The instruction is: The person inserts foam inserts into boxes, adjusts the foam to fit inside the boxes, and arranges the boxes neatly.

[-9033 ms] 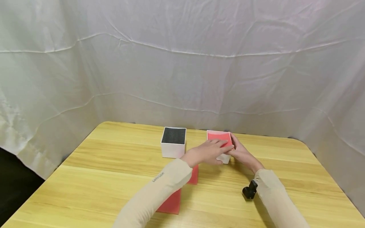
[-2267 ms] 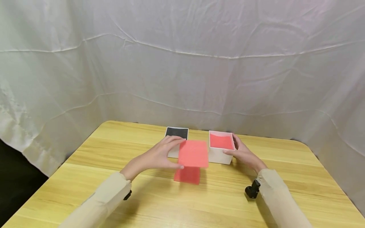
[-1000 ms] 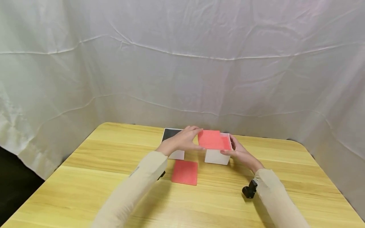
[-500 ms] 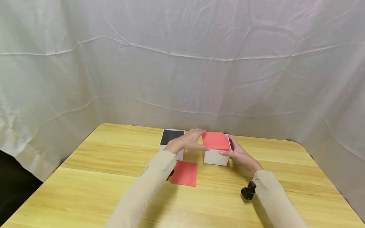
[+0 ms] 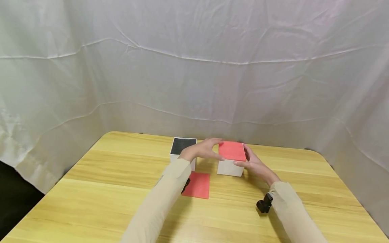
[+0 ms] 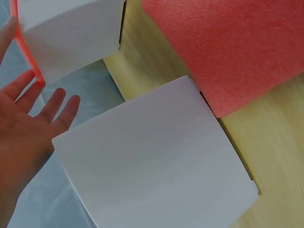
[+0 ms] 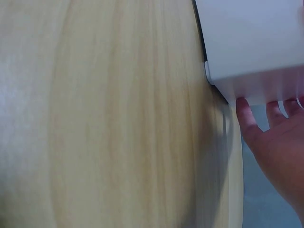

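Note:
A red foam sheet (image 5: 232,151) lies level across the top of the right white box (image 5: 229,167). My left hand (image 5: 214,148) pinches the sheet's left edge, thumb below and fingers above. In the left wrist view the same hand (image 6: 28,118) has its fingers spread beside the sheet's thin edge (image 6: 29,54), with that box (image 6: 71,33) behind it. My right hand (image 5: 247,161) grips the box's right side, thumb on the front wall. In the right wrist view its fingertips (image 7: 266,114) touch the box wall (image 7: 251,42).
A second white box (image 5: 182,146) lined with black foam stands just left; its wall (image 6: 152,166) fills the left wrist view. Another red foam sheet (image 5: 199,185) lies flat on the wooden table (image 5: 106,189) in front. White cloth (image 5: 194,67) hangs behind.
My left hand lifted a red sheet from the table stack and carried it right onto the right box; over the last second it settled square on the rim. The right hand stayed put.

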